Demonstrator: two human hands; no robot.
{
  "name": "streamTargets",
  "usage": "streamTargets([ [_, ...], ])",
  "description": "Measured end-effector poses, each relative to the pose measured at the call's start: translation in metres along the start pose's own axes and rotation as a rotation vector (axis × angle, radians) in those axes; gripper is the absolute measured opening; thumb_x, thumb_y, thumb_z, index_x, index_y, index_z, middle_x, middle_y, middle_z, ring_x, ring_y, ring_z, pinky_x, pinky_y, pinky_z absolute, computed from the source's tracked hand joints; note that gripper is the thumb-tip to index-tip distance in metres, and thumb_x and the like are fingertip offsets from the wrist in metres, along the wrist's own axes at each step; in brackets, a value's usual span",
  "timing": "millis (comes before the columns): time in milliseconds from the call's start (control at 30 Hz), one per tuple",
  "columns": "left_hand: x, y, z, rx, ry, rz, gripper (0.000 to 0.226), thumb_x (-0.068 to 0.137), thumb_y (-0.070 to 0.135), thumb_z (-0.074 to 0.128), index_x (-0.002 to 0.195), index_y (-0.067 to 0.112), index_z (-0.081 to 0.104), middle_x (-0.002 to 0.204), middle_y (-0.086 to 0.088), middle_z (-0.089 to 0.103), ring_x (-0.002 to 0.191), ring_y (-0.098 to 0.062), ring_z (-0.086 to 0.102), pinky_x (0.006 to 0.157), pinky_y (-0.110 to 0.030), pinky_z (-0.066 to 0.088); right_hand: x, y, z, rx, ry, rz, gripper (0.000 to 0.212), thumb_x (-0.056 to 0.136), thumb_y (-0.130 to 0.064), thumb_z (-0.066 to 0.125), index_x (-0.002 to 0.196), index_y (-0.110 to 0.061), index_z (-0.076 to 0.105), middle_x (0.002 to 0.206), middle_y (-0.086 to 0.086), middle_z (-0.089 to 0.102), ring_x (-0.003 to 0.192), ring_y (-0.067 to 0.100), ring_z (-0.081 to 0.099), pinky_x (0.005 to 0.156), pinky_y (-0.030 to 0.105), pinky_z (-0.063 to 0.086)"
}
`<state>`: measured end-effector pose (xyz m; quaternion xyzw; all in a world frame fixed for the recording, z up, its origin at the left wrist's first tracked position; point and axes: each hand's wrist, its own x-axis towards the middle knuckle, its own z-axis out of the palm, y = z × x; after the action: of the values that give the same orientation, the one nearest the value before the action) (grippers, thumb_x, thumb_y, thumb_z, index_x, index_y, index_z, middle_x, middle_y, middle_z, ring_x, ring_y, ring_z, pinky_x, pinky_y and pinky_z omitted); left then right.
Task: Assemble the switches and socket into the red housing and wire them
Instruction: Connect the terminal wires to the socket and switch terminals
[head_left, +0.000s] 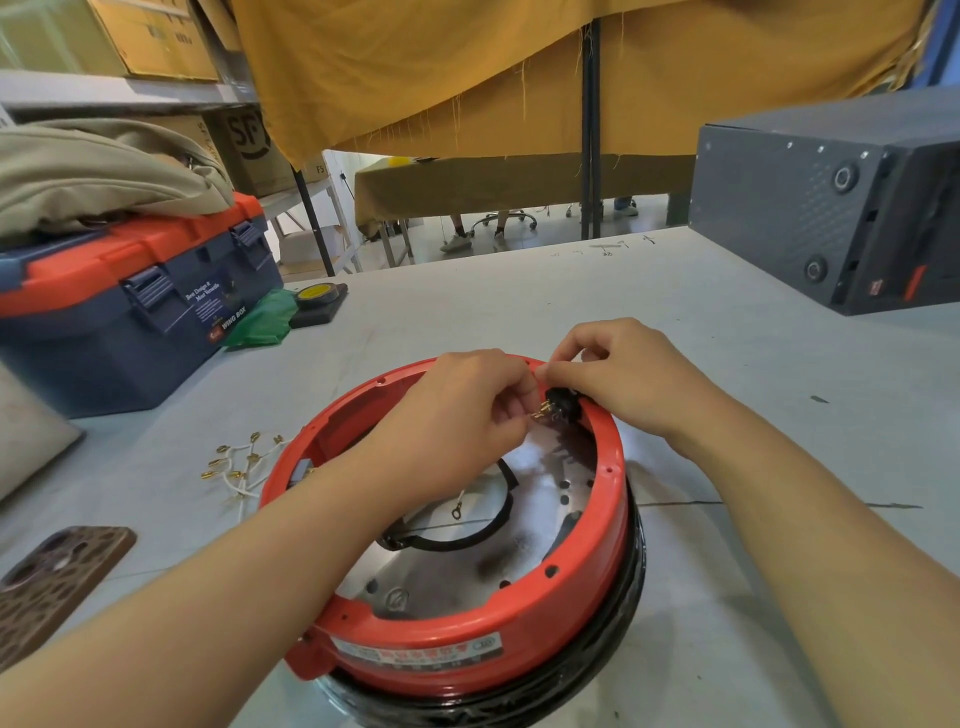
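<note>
The round red housing (597, 561) lies open side up on the table in front of me, with a shiny metal plate inside and a black base below. A black socket (563, 402) with brass pins sits in the housing's far wall. My left hand (462, 410) pinches a brass wire terminal (540, 414) at the socket's pins. My right hand (623, 371) reaches over the rim and grips the socket from outside. A loose ring terminal (457, 512) lies on the metal plate.
A bundle of white wires with brass terminals (236, 465) lies left of the housing. A phone in a brown case (57, 582) lies at front left. A blue and orange toolbox (130, 301) stands at back left, a dark machine (841, 208) at back right.
</note>
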<state>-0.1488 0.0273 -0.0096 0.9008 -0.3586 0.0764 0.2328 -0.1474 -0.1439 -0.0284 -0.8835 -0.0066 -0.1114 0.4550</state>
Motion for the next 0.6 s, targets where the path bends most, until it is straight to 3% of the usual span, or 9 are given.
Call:
streamTargets([
  [100,0.0006,0.0008,0.0009,0.05,0.038,0.018,0.015,0.079,0.003,0.058,0.084,0.015,0.067,0.081,0.003,0.063,0.068,-0.003,0.052,0.065,-0.014,0.04,0.0009,0.0008,-0.0004,-0.068,0.043,-0.029,0.019,0.079,-0.033,0.071,0.071,-0.016,0.068,0.048,-0.007,0.051,0.037,0.002,0.047,0.037,0.009,0.032],
  [233,0.0007,0.0007,0.001,0.083,0.065,0.03,0.015,0.08,0.005,0.059,0.083,0.016,0.069,0.077,0.003,0.06,0.065,-0.004,0.049,0.064,-0.019,0.039,0.0013,0.0003,0.002,-0.128,0.02,-0.026,0.021,0.082,-0.038,0.066,0.074,-0.018,0.066,0.067,0.001,0.065,0.053,0.015,0.061,0.04,0.013,0.04],
  [333,0.0005,0.0008,0.0005,0.104,0.065,0.032,0.014,0.08,0.006,0.06,0.083,0.016,0.069,0.078,0.002,0.06,0.066,-0.008,0.049,0.064,-0.02,0.038,0.0016,-0.0001,0.0034,-0.142,0.001,-0.021,0.023,0.084,-0.04,0.064,0.075,-0.019,0.064,0.071,-0.001,0.064,0.057,0.011,0.058,0.047,0.021,0.041],
  [600,0.0003,0.003,0.0028,0.113,0.073,0.057,0.011,0.082,0.004,0.058,0.082,0.011,0.067,0.082,-0.001,0.063,0.072,-0.014,0.053,0.067,-0.022,0.039,-0.0004,-0.0022,0.0032,-0.106,-0.031,-0.011,0.025,0.088,-0.038,0.061,0.077,-0.015,0.06,0.074,0.003,0.065,0.058,0.013,0.055,0.052,0.026,0.038],
])
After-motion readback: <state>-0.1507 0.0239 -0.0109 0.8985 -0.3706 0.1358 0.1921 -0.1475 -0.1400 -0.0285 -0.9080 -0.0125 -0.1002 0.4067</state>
